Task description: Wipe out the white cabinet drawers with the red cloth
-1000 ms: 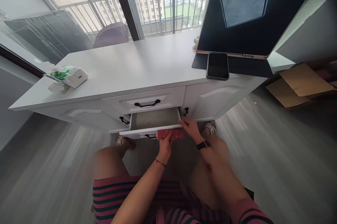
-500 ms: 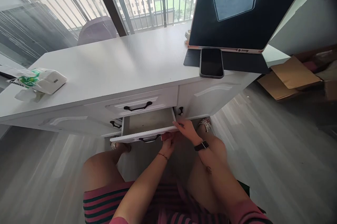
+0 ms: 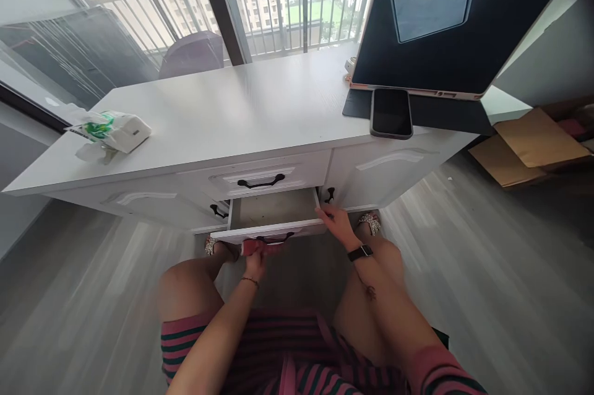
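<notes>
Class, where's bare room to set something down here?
Bare: cabinet top between tissue pack and tablet; nearly bare: floor of open drawer, behind its front. Crowded: tablet's black flap under the phone; drawer's right corner, by the right hand.

Daylight fills the dark-framed window (image 3: 221,5) beyond a grey, wood-grained floor (image 3: 468,271).

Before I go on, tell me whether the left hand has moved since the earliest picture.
Yes, the left hand has moved left: judged against the upper drawer's black handle, it was past the right end and is now below the handle.
</notes>
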`<state>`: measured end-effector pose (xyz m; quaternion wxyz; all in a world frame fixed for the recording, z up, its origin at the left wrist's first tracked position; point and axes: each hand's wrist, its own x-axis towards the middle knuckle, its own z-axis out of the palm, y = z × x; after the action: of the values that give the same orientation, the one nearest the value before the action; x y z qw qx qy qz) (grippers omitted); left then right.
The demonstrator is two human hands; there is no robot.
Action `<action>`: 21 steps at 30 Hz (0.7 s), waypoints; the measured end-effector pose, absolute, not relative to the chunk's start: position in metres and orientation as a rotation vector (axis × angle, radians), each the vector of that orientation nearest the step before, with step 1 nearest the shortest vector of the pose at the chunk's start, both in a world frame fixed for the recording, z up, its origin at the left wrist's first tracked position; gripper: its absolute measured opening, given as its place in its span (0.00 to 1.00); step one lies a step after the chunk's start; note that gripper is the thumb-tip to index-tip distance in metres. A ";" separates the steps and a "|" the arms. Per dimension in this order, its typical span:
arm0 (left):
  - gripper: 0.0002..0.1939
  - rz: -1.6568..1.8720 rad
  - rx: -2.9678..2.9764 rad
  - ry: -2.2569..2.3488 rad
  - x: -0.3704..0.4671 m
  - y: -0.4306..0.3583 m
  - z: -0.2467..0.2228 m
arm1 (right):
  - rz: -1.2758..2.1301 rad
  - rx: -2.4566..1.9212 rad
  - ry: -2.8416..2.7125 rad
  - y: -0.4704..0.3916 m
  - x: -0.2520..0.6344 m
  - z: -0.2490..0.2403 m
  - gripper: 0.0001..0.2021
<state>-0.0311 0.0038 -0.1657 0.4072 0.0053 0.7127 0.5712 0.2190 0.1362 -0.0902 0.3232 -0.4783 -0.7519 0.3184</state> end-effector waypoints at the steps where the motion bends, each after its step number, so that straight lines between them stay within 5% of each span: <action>1: 0.05 1.482 -0.032 1.820 -0.040 0.002 -0.162 | 0.821 -1.267 -1.965 0.135 0.218 -0.090 0.28; 12: 0.10 1.888 -0.124 1.671 -0.057 -0.007 -0.103 | 0.739 -1.271 -1.907 0.127 0.215 -0.095 0.29; 21: 0.11 1.846 -0.095 1.478 0.012 0.010 -0.102 | 0.787 -1.215 -1.913 0.129 0.218 -0.095 0.27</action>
<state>0.0122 0.0101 -0.1016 0.3779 -0.0370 0.5784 0.7220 0.2181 0.1286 -0.0948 0.3629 -0.4718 -0.7431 0.3056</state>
